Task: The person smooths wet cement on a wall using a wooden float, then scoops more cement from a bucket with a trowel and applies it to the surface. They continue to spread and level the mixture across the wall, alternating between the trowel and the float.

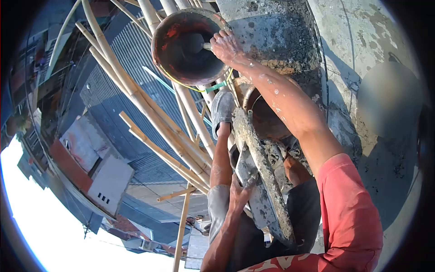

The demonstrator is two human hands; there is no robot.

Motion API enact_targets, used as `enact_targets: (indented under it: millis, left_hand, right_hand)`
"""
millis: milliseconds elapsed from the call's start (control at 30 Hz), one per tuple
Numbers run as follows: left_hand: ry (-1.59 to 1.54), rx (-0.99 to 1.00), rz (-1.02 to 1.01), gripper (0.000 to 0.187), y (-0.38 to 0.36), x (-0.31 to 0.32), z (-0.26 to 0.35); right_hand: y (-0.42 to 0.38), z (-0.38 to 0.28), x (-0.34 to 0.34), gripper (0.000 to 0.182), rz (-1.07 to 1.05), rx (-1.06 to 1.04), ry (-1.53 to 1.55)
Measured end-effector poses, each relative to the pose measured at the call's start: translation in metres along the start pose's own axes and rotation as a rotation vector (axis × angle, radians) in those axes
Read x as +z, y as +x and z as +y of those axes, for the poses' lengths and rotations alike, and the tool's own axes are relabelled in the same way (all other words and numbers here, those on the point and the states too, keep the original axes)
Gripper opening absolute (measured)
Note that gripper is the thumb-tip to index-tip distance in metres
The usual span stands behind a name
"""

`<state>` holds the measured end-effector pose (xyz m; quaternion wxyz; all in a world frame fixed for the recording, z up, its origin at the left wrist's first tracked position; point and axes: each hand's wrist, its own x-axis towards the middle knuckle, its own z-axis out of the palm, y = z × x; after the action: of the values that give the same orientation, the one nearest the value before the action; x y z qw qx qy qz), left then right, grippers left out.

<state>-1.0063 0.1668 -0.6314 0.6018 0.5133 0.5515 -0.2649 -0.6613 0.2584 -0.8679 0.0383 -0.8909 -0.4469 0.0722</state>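
My right hand (pixel 225 45) is closed round a short handle at the rim of a round dark bucket (pixel 163 50). A greyish blade, probably a trowel's, shows inside the bucket. Lower down, my left hand (pixel 240 194) grips a grey, cement-smeared flat board (pixel 257 204). Beside that board runs a long, mortar-crusted plank (pixel 265 174). A second round container (pixel 267 118) lies under my right forearm, partly hidden. My foot in a grey shoe (pixel 223 109) rests between the bucket and the plank.
Bamboo poles (pixel 147 113) cross the left side, with corrugated roofs (pixel 136 50) far below. Rough concrete with loose mortar (pixel 276 31) lies at the top, beside a smoother grey surface (pixel 362 36) on the right. A yellow cord (pixel 181 84) hangs round the bucket.
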Motion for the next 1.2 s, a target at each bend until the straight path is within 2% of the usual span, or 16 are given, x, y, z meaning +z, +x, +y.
enact_targets:
  millis: [167,200,233,300,367,433,500,533,567,600,700,800,933,1000,1067,1200]
  left_hand:
    - [-0.055,-0.053,0.081,0.059,-0.005,0.005,0.018]
    - [-0.005,-0.006,0.085,0.061,-0.006,0.006,0.024]
    - [-0.155,-0.06,0.045,0.063,-0.008,0.008,0.031]
    - [-0.138,0.001,0.068,0.067,-0.009,0.01,0.028]
    - [-0.033,0.095,0.168,0.073,0.001,0.01,0.01]
    - [-0.295,0.411,0.111,0.074,0.01,0.006,0.069]
    - [-0.198,0.372,0.174,0.073,0.001,-0.006,0.104]
    - [-0.108,0.307,0.206,0.073,0.003,-0.013,0.108]
    - [0.039,0.227,0.252,0.07,0.005,-0.021,0.101]
    - [0.082,0.132,0.24,0.082,0.01,-0.028,0.113]
    - [0.167,0.087,0.271,0.093,0.023,-0.053,0.172]
    - [0.287,0.091,0.317,0.086,0.054,-0.082,0.21]
    - [0.323,0.1,0.303,0.076,0.1,-0.118,0.225]
    - [0.308,0.06,0.265,0.072,0.096,-0.128,0.238]
    - [0.293,-0.048,0.185,0.06,0.098,-0.136,0.243]
    - [0.289,0.007,0.12,0.06,0.117,-0.155,0.221]
  right_hand:
    - [0.03,-0.024,0.04,0.02,-0.259,-0.041,-0.149]
    - [0.032,-0.025,0.03,0.02,-0.22,0.001,-0.087]
    - [0.027,-0.028,0.019,0.019,-0.196,0.033,-0.02]
    - [0.003,-0.02,-0.007,0.019,0.018,0.032,0.237]
    - [-0.035,-0.013,-0.078,0.035,-0.192,0.23,0.502]
    - [-0.083,0.0,-0.159,0.043,-0.276,0.239,0.651]
    - [-0.139,0.014,-0.21,0.042,-0.225,0.269,0.602]
    - [-0.16,0.021,-0.241,0.043,-0.07,0.165,0.532]
    - [-0.178,0.023,-0.276,0.038,-0.063,0.236,0.535]
    - [-0.198,0.03,-0.3,0.032,-0.045,0.19,0.542]
    - [-0.245,0.052,-0.363,0.026,-0.097,0.001,0.32]
    - [-0.284,0.065,-0.417,0.028,-0.189,-0.11,0.186]
    - [-0.282,0.062,-0.429,0.02,-0.106,-0.378,-0.006]
    - [-0.272,0.066,-0.416,0.026,-0.123,-0.362,-0.026]
    - [-0.226,0.058,-0.412,0.028,-0.03,-0.509,-0.121]
    - [-0.161,0.059,-0.369,0.034,-0.125,-0.536,-0.072]
